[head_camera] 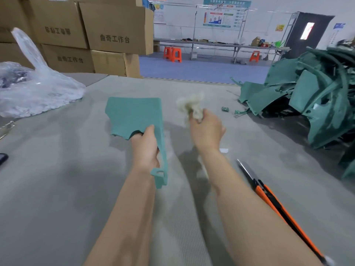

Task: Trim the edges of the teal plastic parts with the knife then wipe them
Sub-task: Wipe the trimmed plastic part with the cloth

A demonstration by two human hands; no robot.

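Grey matted worktable [57,189] carries an orange-handled knife [269,196] partly hidden by the right forearm, while left hand [147,148] grips a flat teal plastic part [134,116] and right hand [206,129] clutches a blurred whitish rag [192,106].

Left hand [146,148] grips teal part [134,116]; right hand [207,131] grips rag [190,105].

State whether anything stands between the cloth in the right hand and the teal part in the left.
Nothing visible does. The right hand grips the cloth beside the teal part, which the left hand holds; the knife lies off to the right.
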